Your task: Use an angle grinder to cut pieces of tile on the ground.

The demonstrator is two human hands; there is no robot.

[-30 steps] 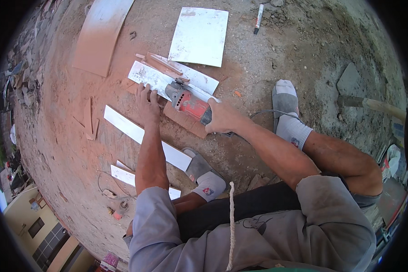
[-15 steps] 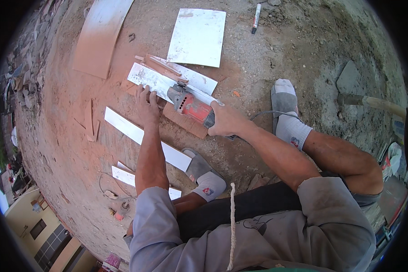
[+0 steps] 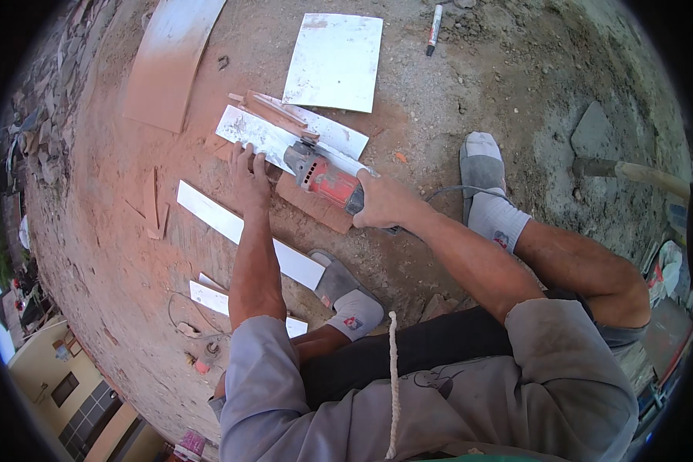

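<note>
My right hand [image 3: 385, 202] grips the body of a red and grey angle grinder [image 3: 325, 178]. Its head rests on a long white tile strip [image 3: 258, 137] lying on the dusty ground. My left hand [image 3: 247, 175] presses flat on the near end of that strip, just left of the grinder head. Thin reddish tile offcuts [image 3: 273, 110] lie across the strip's far side. The grinder's disc is hidden under its guard.
A square white tile [image 3: 335, 61] lies beyond the strip, a large dusty tile [image 3: 169, 61] to the far left. More white strips [image 3: 208, 212] lie by my left arm. A marker pen [image 3: 433, 19] sits far off, a hammer [image 3: 631, 171] at right. My shoes [image 3: 481, 165] flank the work.
The grinder and my right hand have slid slightly toward the left along the strip. My left hand stays pressed on the tile.
</note>
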